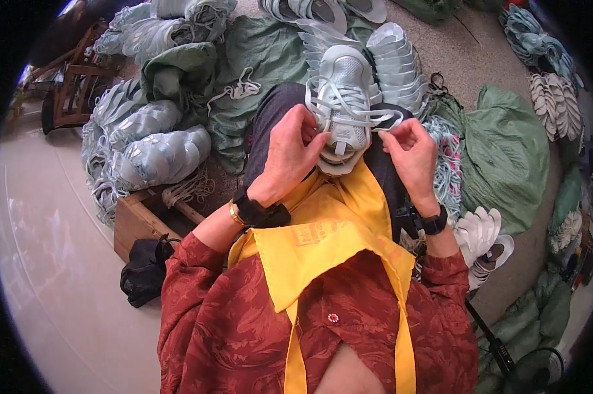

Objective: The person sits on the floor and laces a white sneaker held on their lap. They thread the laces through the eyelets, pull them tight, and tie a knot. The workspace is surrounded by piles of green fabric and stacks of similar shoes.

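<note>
A pale grey-blue sneaker (346, 82) rests between my knees, its toe pointing away from me and its heel toward my yellow apron (323, 253). White shoelaces (342, 111) cross its tongue and loop out to both sides. At the shoe's left side, my left hand (290, 148) is closed in a pinch by the opening, with a lace at its fingertips. Over on the right, my right hand (409, 150) pinches a lace that arcs out from the shoe. The lace ends inside my fingers are hidden.
Stacks of pale blue shoe uppers (158, 157) lie at left, with another stack (398, 65) beyond the sneaker. A wooden box (139, 226) stands by my left arm. Green sacks (506, 157) lie at right, near white shoe pieces (478, 233). A wooden chair (80, 85) is far left.
</note>
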A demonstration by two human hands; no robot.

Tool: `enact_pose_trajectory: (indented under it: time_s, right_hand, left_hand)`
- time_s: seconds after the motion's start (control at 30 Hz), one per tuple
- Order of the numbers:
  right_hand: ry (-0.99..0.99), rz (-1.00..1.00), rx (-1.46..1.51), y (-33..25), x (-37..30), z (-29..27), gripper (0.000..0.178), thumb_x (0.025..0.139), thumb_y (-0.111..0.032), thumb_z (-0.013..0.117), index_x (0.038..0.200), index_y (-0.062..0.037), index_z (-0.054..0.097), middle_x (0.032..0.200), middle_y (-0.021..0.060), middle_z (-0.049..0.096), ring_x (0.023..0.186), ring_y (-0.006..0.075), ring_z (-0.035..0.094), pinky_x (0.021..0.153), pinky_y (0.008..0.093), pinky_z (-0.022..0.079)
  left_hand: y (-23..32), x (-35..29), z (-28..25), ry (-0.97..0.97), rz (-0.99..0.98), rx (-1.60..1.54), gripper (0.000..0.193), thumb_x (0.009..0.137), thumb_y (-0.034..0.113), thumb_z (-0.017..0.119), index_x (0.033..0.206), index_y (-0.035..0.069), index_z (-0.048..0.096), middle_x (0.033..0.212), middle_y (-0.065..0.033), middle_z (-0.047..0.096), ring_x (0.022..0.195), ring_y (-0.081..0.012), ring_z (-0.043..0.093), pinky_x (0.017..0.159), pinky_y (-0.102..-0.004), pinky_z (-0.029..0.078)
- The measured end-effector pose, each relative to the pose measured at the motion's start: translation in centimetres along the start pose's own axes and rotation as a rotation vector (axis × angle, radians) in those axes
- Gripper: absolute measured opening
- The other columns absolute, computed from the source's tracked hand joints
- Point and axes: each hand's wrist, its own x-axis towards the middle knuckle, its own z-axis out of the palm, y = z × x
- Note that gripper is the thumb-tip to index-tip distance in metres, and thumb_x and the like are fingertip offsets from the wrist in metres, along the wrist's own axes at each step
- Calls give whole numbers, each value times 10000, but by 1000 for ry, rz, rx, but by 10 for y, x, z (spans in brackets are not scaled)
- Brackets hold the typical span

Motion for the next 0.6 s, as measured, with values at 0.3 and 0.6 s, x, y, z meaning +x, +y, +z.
enact_pose_trajectory:
  time_s: [0.3,0.6]
  right_hand:
    - [-35,-327,-178,-17,-7,15,181,855,-25,759,982,3,634,890,134,674,764,264,718,684,358,569]
    - [-11,-300,-262,-12,-8,17,148,871,28,676,1003,-15,623,891,153,688,794,325,712,692,400,570]
  left_hand:
    - [-10,1,5,53,180,217,220,856,27,719,930,-1,514,810,-133,571,709,-260,605,648,-360,507]
    - [-13,1,7,81,237,248,157,894,9,599,1003,-9,488,926,-222,545,893,-438,562,778,-473,476]
